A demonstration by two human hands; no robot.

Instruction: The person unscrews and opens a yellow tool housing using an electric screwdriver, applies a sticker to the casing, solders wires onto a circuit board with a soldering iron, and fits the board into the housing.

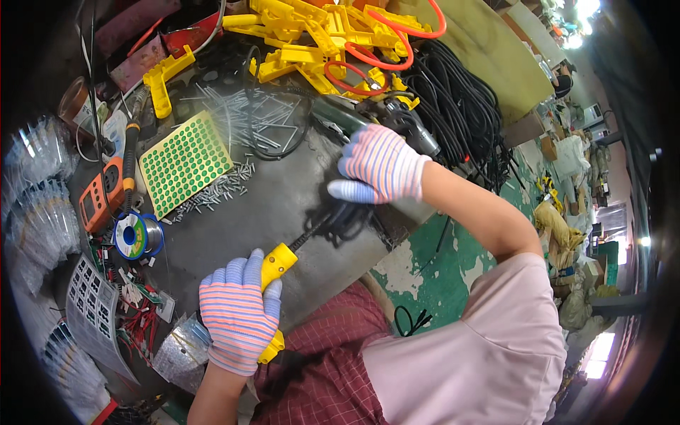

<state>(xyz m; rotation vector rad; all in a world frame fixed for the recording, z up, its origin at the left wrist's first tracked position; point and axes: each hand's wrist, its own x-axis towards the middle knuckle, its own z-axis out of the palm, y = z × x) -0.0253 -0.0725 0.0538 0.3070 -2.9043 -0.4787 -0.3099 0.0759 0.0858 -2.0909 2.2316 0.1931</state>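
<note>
My left hand (239, 312), in a striped glove, is closed around a yellow plastic handle housing (278, 264) near the table's front edge. Holes show in the housing's upper end, and a black cable (306, 236) with a ribbed sleeve runs out of it. The lower end sticks out below my palm. My right hand (382, 166), gloved alike, is over the table's right side, thumb apart from the fingers. Its fingertips are beside a dark cylindrical tool (340, 113) and a small metal tool (330, 130); no held thing shows.
Yellow housing parts (304, 35) are heaped at the back beside black cable coils (453, 99) and an orange-red hose (375, 53). A green-dot sticker sheet (185, 163) lies by loose screws (216, 188). A solder spool (138, 236), soldering iron (129, 163) and bagged parts (42, 219) are left.
</note>
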